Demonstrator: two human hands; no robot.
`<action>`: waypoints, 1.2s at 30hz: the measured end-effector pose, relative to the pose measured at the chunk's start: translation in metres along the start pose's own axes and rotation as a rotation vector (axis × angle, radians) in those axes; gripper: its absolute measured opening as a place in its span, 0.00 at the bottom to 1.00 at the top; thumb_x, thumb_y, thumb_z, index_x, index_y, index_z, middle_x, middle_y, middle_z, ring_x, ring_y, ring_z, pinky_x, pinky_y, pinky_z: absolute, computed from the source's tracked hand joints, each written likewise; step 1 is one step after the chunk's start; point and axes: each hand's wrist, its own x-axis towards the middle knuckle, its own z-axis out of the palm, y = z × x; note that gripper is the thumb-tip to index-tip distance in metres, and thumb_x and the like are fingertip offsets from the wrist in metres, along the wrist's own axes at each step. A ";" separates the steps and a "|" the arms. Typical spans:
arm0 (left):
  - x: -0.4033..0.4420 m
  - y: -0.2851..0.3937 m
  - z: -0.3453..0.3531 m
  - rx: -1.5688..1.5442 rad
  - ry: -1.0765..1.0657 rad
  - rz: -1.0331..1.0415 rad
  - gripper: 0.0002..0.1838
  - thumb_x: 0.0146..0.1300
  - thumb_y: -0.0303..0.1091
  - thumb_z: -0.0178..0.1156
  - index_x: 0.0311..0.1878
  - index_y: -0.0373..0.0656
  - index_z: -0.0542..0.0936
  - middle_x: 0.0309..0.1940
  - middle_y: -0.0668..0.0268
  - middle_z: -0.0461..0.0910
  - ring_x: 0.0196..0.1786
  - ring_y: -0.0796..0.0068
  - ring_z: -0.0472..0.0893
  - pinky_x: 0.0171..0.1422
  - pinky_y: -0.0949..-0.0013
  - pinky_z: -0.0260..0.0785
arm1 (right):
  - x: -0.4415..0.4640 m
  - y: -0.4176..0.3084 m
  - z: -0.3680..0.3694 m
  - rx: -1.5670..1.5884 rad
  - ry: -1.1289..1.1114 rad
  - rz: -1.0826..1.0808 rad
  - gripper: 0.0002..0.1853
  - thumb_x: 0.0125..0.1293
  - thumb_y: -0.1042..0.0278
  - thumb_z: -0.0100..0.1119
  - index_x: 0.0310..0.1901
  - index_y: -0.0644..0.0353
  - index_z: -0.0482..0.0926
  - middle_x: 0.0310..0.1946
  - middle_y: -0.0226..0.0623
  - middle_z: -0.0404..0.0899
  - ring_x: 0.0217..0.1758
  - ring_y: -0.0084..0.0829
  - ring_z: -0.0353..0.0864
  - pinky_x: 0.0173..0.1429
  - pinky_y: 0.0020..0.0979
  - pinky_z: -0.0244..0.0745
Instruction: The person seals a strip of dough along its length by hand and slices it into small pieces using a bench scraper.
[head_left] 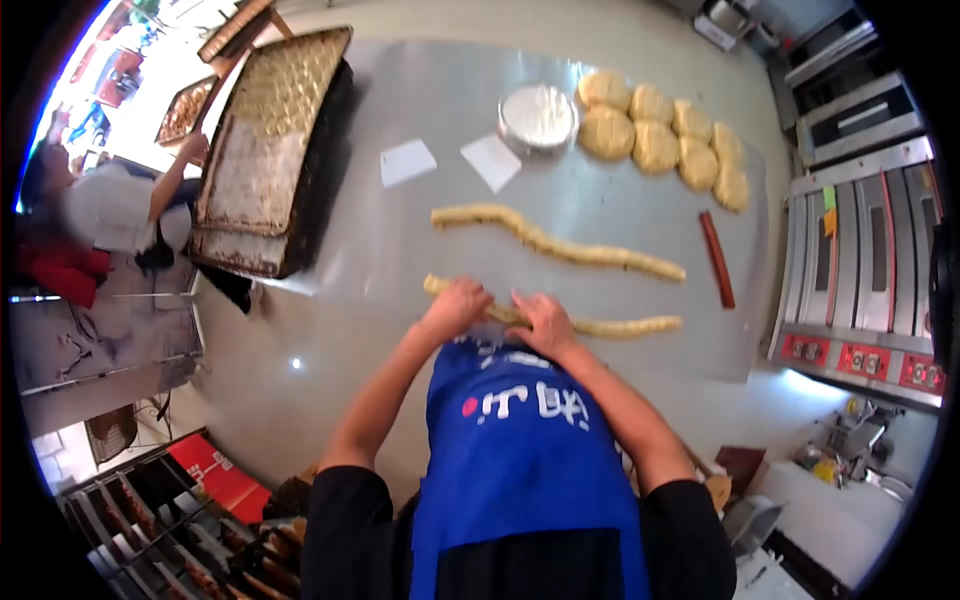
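Observation:
Two long dough ropes lie on the metal table. The nearer dough rope [627,328] runs under both my hands at the table's front edge. My left hand [462,304] is curled over it near its left end, fingers bent round the dough. Just to the right, my right hand [541,321] rests on the middle of the same rope, with its fingers bent and the thumb side toward the left hand. Beyond them, the farther dough rope [560,248] lies in a wavy line, touched by neither hand.
Stacked baking trays [255,175] stand at the table's left. Two white papers [408,163], a round metal container [538,118], several dough balls [655,147] and a reddish-brown stick [717,260] lie on the metal table [390,90]. Another person [120,205] is at the far left; ovens [860,260] stand right.

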 end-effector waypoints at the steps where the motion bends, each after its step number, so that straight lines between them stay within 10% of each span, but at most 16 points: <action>1: 0.002 0.006 -0.009 -0.036 -0.059 -0.074 0.18 0.56 0.42 0.74 0.47 0.47 0.84 0.44 0.61 0.81 0.55 0.55 0.80 0.63 0.51 0.73 | 0.004 0.000 0.003 0.070 0.079 -0.092 0.32 0.57 0.51 0.78 0.61 0.57 0.85 0.48 0.36 0.90 0.54 0.43 0.84 0.59 0.43 0.79; 10: -0.017 -0.001 -0.027 -0.122 0.005 -0.094 0.23 0.51 0.42 0.78 0.50 0.47 0.84 0.47 0.63 0.81 0.59 0.57 0.78 0.66 0.54 0.70 | 0.010 -0.014 0.015 0.103 0.179 -0.021 0.17 0.58 0.64 0.75 0.48 0.58 0.91 0.50 0.32 0.92 0.54 0.37 0.85 0.62 0.40 0.79; 26: -0.021 -0.002 -0.024 -0.244 0.086 -0.106 0.12 0.62 0.42 0.73 0.45 0.49 0.91 0.42 0.69 0.91 0.52 0.62 0.83 0.65 0.56 0.69 | 0.025 -0.032 0.043 0.191 0.126 0.022 0.13 0.61 0.67 0.73 0.47 0.57 0.91 0.45 0.35 0.92 0.50 0.41 0.88 0.59 0.42 0.79; 32: -0.030 -0.022 -0.046 0.072 0.021 -0.072 0.30 0.61 0.45 0.74 0.64 0.44 0.80 0.65 0.59 0.80 0.67 0.52 0.76 0.81 0.46 0.62 | 0.030 -0.048 0.043 0.118 0.136 0.058 0.15 0.59 0.65 0.75 0.47 0.57 0.91 0.45 0.36 0.92 0.49 0.40 0.88 0.58 0.41 0.80; 36: -0.031 -0.032 -0.048 0.105 -0.155 -0.063 0.24 0.59 0.43 0.76 0.55 0.46 0.81 0.55 0.62 0.81 0.65 0.56 0.77 0.81 0.48 0.62 | 0.036 -0.046 0.052 0.086 0.109 -0.051 0.18 0.59 0.63 0.74 0.51 0.57 0.90 0.47 0.37 0.92 0.52 0.40 0.87 0.59 0.43 0.78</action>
